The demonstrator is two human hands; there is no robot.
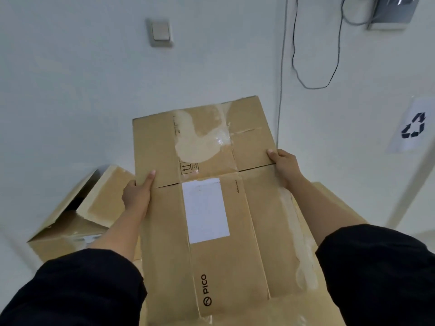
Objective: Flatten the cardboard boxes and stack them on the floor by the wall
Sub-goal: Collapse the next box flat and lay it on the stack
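Observation:
A flattened brown cardboard box (207,147) with a white label, torn tape marks and a PICO logo is held out in front of me, facing the white wall. My left hand (137,196) grips its left edge with the thumb on top. My right hand (283,167) grips its right edge the same way. An unflattened cardboard box (70,222) with open flaps stands low at the left, partly hidden behind my left arm. More cardboard (334,201) shows under the held box at the right.
The white wall (70,90) is close ahead, with a light switch (160,31), hanging cables (315,85) and a grey panel (390,10) at the top right. A paper sheet with a recycling sign (414,125) hangs at the right.

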